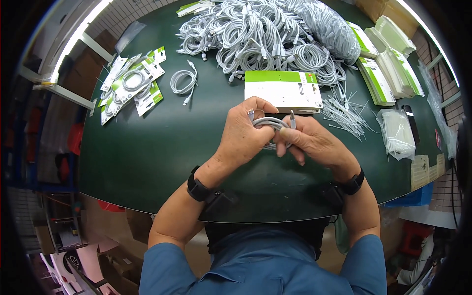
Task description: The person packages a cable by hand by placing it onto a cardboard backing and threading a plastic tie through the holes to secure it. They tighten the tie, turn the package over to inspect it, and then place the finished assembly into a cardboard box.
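Observation:
A coiled light-grey charging cable [269, 123] is held between my two hands, above the middle of the table. My left hand [242, 129] closes round the coil's left side, with one connector sticking up by the fingers. On the right side, my right hand [314, 138] pinches the coil between thumb and fingers; a metal plug [292, 119] stands up beside the thumb. Just beyond both hands lies a stack of white and green packaging cards [282, 91]. Part of the coil is hidden behind my fingers.
A big heap of coiled cables [250, 32] fills the table's far side, with a plastic bag of cables [332, 29] beside it. Loose zip ties [346, 115], a bag of zip ties [397, 133] and card stacks [393, 73] lie right. Carded cables [132, 83] and one single coil [183, 81] lie left.

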Action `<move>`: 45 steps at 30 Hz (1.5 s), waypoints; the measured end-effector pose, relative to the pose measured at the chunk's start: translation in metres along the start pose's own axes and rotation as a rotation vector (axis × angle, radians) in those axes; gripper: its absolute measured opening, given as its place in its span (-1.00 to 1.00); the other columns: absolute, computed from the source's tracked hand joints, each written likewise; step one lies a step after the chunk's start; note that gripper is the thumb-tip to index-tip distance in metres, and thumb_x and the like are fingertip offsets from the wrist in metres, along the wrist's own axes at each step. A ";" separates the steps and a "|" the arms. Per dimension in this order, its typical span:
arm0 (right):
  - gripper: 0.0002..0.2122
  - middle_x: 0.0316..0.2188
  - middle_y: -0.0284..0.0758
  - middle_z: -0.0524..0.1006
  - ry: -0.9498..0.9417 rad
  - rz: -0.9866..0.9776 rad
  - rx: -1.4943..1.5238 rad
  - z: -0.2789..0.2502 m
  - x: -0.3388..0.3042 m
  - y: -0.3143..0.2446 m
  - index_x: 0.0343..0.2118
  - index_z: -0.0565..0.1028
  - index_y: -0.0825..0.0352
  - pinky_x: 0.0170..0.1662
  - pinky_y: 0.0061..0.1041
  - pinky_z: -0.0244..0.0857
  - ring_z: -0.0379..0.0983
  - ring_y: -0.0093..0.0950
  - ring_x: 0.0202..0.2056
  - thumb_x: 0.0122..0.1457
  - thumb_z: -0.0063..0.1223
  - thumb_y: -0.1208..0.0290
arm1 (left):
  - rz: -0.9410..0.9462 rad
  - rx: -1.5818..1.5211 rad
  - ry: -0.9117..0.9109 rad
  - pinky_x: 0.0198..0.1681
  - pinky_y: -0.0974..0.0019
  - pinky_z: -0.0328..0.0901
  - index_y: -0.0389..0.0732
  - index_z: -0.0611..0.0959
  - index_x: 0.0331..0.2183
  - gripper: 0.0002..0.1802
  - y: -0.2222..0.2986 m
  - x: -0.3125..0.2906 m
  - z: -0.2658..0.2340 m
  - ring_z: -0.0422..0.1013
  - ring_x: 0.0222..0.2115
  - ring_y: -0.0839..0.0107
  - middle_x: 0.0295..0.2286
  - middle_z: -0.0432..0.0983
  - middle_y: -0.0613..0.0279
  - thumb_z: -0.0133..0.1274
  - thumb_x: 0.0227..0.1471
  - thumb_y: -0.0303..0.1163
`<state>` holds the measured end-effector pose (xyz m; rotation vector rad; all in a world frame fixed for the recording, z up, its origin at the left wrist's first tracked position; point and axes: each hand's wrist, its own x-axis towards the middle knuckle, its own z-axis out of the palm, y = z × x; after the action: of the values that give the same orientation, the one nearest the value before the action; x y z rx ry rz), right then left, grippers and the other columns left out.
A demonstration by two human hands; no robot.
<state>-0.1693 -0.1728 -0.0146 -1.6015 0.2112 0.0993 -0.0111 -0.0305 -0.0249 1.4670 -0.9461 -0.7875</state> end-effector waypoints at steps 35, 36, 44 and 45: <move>-0.65 -0.56 -0.42 0.58 0.223 -0.143 0.000 -0.011 -0.023 -0.022 -0.36 0.67 0.41 -0.53 -0.66 0.31 0.42 -0.69 -0.61 0.44 -0.01 0.27 | 0.689 0.588 0.483 -0.19 0.23 0.47 -0.33 0.41 0.25 -0.15 0.051 -0.010 0.016 0.54 -0.16 0.13 -0.06 0.52 -0.08 0.36 -0.10 -0.52; -0.66 -0.57 -0.42 0.56 0.228 -0.184 0.065 -0.013 -0.023 -0.021 -0.36 0.66 0.41 -0.54 -0.65 0.29 0.41 -0.68 -0.61 0.45 -0.02 0.27 | 0.819 0.730 0.597 -0.17 0.23 0.48 -0.32 0.37 0.28 -0.10 0.052 -0.012 0.018 0.53 -0.11 0.12 0.01 0.49 -0.10 0.36 -0.09 -0.51; -0.67 -0.50 -0.45 0.57 0.214 -0.276 0.311 -0.018 -0.017 -0.012 -0.23 0.61 0.40 -0.57 -0.74 0.21 0.39 -0.75 -0.60 0.46 -0.01 0.19 | 0.759 0.671 0.076 -0.20 0.20 0.49 -0.28 0.35 0.30 -0.10 0.038 -0.020 0.052 0.55 -0.11 0.09 0.07 0.45 -0.05 0.37 -0.06 -0.52; -0.67 -0.50 -0.45 0.57 0.226 -0.268 0.307 -0.018 -0.017 -0.011 -0.23 0.61 0.40 -0.57 -0.74 0.21 0.39 -0.75 -0.60 0.46 -0.01 0.19 | 0.733 0.636 0.071 -0.17 0.16 0.51 -0.28 0.38 0.28 -0.12 0.038 -0.019 0.053 0.55 -0.11 0.06 0.04 0.47 -0.05 0.38 -0.07 -0.50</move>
<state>-0.1855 -0.1891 -0.0001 -1.3192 0.1746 -0.3095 -0.0715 -0.0381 0.0058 1.4808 -1.6351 0.1247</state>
